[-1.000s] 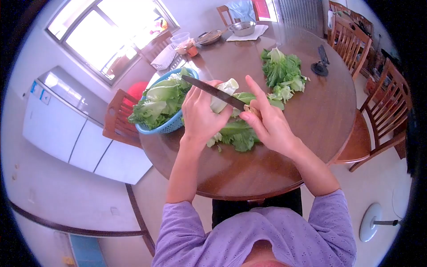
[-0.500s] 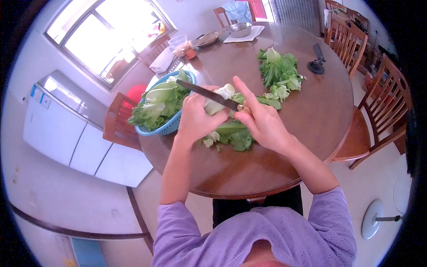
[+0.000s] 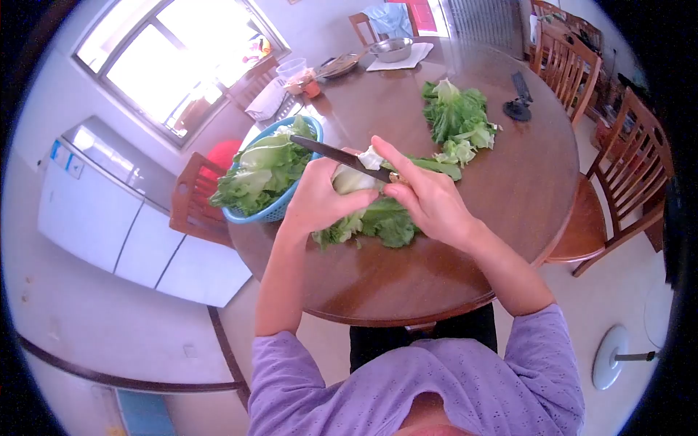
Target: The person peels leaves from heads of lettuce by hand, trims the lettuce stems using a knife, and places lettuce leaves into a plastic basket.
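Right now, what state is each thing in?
Left hand: grip around a pale stem
Right hand: grip closed on the knife
Knife: blade bare, across the stem
Basket: heaped with leaves
Far greens: lying on the table
Bowl: upright, contents unclear
Blue cloth: draped over a chair

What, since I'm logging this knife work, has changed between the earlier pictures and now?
The right hand, gripping the knife, has brought its index finger leftward to the pale stem, whose end shows less above the blade. The left hand, around the stem, has shifted slightly toward the wearer. Nothing was visibly picked up or released. The blue basket and steel bowl stayed put.
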Available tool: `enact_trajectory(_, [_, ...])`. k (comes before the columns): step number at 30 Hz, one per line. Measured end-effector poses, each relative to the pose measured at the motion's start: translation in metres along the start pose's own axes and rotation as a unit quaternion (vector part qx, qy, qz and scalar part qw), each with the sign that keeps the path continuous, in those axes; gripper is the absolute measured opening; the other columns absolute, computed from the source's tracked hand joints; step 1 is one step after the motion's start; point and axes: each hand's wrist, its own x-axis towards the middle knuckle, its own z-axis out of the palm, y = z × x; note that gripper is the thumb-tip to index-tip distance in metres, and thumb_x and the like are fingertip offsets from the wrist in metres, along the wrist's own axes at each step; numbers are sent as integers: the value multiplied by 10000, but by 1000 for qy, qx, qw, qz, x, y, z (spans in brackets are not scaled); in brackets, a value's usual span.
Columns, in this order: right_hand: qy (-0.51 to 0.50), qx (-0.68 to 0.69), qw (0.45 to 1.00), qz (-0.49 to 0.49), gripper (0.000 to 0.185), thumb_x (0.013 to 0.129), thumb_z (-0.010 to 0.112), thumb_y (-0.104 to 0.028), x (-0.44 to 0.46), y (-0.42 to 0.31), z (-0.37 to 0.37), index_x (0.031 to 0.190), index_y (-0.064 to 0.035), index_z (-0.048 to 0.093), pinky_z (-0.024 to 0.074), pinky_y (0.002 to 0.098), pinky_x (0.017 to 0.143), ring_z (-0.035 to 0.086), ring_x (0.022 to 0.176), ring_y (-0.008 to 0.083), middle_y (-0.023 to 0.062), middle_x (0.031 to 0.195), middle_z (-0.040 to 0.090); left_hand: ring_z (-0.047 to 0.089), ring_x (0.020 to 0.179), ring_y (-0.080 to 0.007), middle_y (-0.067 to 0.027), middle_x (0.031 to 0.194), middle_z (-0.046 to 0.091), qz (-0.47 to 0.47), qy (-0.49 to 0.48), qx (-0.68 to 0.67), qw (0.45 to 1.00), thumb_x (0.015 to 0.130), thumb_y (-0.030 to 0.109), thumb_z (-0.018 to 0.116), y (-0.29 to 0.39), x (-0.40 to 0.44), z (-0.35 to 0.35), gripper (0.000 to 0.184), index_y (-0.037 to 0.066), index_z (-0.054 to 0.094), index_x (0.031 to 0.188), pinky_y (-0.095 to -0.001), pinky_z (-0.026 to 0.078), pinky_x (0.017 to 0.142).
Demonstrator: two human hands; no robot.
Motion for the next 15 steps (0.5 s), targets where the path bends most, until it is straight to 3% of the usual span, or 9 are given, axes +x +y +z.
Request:
enact_trajectory(2, [-2, 11, 1000, 10, 570, 924, 559, -167, 0, -4, 0, 1448, -177, 335, 459, 424, 619, 579, 691, 374, 200, 764, 581, 625, 764, -187, -105, 853, 664, -7, 9, -3, 1000, 635, 149, 741, -1, -1, 2, 401, 12, 638, 998, -301, 483, 730])
enact_trajectory(5, [-6, 24, 998, 54, 548, 944, 535, -167, -2, -5, 2, 1452, -166, 332, 457, 368, 582, 573, 624, 289, 129, 693, 571, 625, 765, -191, -97, 869, 657, 21, 41, 39, 998, 634, 133, 746, -1, -2, 9, 388, 17, 634, 988, -294, 480, 739])
enact_trajectory(8, [55, 236, 952, 186, 519, 965, 506, -182, 3, 8, 2, 1454, -155, 334, 416, 278, 504, 510, 539, 148, 16, 628, 504, 617, 794, -179, -82, 902, 652, 109, 34, 55, 992, 642, 112, 752, 0, -3, 9, 369, 20, 632, 979, -289, 476, 751])
enact_trajectory(9, [71, 299, 918, 251, 488, 991, 460, -232, 9, 7, -12, 1456, -156, 331, 341, 207, 422, 415, 491, 40, -54, 631, 446, 610, 803, -168, -75, 919, 653, 144, 27, 56, 988, 649, 108, 755, 3, -4, 8, 360, 13, 632, 974, -288, 472, 750])
enact_trajectory(12, [102, 378, 875, 285, 483, 1010, 411, -302, 14, 13, -33, 1460, -154, 316, 255, 187, 349, 331, 420, 27, -50, 626, 437, 603, 851, -168, -77, 972, 656, 180, 32, 29, 983, 650, 86, 761, 4, -5, 1, 356, 13, 637, 975, -291, 466, 778])
enact_trajectory(15, [53, 285, 908, 301, 483, 1004, 434, -307, 15, 27, -40, 1451, -149, 341, 281, 184, 387, 353, 454, 18, -62, 622, 413, 602, 892, -173, -87, 994, 658, 205, 47, 26, 977, 639, 64, 767, 5, -5, -5, 378, 17, 637, 990, -293, 463, 808])
